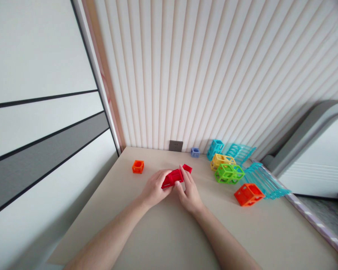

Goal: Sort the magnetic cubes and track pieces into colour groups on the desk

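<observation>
Both hands meet at a red open-frame block above the middle of the table. My left hand wraps round its left end. On the right side, my right hand grips the same block between thumb and fingers. Just behind the right fingers lies another red block, partly covered by them. A small orange cube frame sits apart on the left. My fingers hide parts of the held block.
At the right stand a larger orange block, a green block, a yellow block and a teal block. Teal ribbed pieces lie beyond them. A small blue cube is near the wall, beside a dark socket.
</observation>
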{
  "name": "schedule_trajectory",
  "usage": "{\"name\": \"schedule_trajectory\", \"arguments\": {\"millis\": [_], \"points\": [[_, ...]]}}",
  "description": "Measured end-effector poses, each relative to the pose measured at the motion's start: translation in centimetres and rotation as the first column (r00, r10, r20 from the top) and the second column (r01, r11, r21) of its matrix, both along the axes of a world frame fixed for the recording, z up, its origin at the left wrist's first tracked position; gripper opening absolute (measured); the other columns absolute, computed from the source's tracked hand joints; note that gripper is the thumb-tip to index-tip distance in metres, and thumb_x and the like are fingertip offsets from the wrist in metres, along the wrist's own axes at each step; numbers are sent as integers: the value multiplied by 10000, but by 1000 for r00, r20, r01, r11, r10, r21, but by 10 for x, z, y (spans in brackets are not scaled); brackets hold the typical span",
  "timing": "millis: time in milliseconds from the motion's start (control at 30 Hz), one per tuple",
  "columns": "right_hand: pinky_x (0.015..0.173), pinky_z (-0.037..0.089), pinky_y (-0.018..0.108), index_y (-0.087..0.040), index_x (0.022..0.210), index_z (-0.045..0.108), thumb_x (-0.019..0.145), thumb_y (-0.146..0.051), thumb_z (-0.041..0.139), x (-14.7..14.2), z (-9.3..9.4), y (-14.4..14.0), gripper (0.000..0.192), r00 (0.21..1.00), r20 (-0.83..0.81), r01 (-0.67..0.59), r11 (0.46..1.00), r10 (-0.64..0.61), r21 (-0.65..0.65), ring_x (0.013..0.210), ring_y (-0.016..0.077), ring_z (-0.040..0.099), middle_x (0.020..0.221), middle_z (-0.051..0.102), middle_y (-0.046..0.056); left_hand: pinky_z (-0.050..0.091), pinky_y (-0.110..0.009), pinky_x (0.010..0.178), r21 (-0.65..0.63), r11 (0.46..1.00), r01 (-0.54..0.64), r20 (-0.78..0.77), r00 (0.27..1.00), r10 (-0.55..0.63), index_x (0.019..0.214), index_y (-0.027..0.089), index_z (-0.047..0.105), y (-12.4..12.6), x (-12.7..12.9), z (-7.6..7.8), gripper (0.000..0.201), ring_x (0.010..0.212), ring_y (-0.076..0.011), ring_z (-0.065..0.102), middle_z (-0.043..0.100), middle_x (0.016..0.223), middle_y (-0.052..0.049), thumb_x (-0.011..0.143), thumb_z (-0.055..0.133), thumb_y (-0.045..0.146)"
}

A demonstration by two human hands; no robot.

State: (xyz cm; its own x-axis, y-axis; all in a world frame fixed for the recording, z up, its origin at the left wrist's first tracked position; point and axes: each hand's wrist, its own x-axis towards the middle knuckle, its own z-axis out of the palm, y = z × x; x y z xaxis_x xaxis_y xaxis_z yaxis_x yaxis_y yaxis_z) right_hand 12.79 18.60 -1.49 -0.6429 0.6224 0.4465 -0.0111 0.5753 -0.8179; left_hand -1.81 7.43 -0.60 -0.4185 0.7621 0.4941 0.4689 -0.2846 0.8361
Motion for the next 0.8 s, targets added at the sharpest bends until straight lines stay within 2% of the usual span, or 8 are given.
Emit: {"name": "schedule_trajectory", "arguments": {"millis": [67, 167, 333, 433, 500, 533, 633, 800], "points": [[1124, 344, 541, -280, 1420, 527, 950, -419, 542, 4, 2, 16, 490, 991, 31, 123, 983, -128, 138, 1279, 324, 512, 1336, 604, 115, 432, -458, 1081, 7, 998, -59, 28, 998, 58, 1180, 275, 675, 1, -2, 0, 454, 1137, -311, 617, 689, 1195, -90, 741, 772, 209], [1073, 364, 572, -255, 1405, 540, 920, -399, 572, 5, -1, 37, 507, 946, 111, 269, 928, -305, 257, 1231, 353, 527, 1318, 604, 142, 445, -429, 1054, 7, 994, -112, 25, 993, 112, 1187, 267, 668, 1, -5, 1, 448, 1104, -303, 626, 692, 1164, -90, 754, 776, 235], [1028, 394, 570, -221, 1350, 585, 847, -357, 656, 0, -15, 53, 525, 898, 295, 257, 933, -327, 253, 1128, 352, 606, 1211, 668, 153, 492, -389, 966, -3, 989, -151, -24, 988, 151, 1171, 243, 645, 1, -7, 1, 415, 1027, -279, 648, 691, 1095, -88, 776, 765, 289], [999, 447, 532, -212, 1297, 621, 837, -381, 665, -3, -17, 53, 492, 939, 206, 262, 961, -275, 90, 1071, 323, 642, 1166, 694, 137, 523, -367, 896, -12, 985, -171, -41, 984, 171, 1185, 224, 606, 1, -6, 0, 408, 983, -259, 664, 692, 1087, -93, 805, 735, 299], [972, 487, 510, -201, 1325, 591, 834, -442, 674, -4, -13, 49, 553, 972, 48, 235, 960, -230, -152, 1071, 307, 653, 1212, 683, 138, 537, -355, 866, -30, 988, -151, 32, 988, 152, 1184, 213, 588, 0, -5, -1, 408, 970, -252, 676, 697, 1095, -98, 814, 729, 310], [967, 499, 502, -196, 1348, 566, 833, -470, 680, -5, -10, 46, 594, 977, -42, 190, 938, -211, -289, 1078, 299, 658, 1237, 676, 140, 541, -350, 861, -44, 991, -129, 77, 988, 132, 1186, 211, 581, 0, -4, -1, 410, 973, -250, 680, 698, 1106, -99, 818, 727, 319], [990, 503, 484, -204, 1349, 549, 834, -497, 709, -5, 2, 36, 613, 948, -284, -45, 819, -146, -571, 1127, 280, 655, 1277, 668, 130, 546, -346, 870, -67, 995, -76, 160, 983, 86, 1207, 215, 552, 0, -2, -3, 425, 1010, -245, 681, 686, 1154, -98, 838, 715, 347], [996, 510, 481, -220, 1072, 701, 838, -499, 726, -3, 21, 24, 365, 864, -495, -342, 619, -87, -707, 1053, 268, 699, 1122, 744, 81, 558, -354, 881, -68, 997, -42, 68, 997, 46, 1252, 217, 512, -3, 0, -2, 474, 1038, -238, 676, 676, 1180, -96, 850, 711, 371]]}}
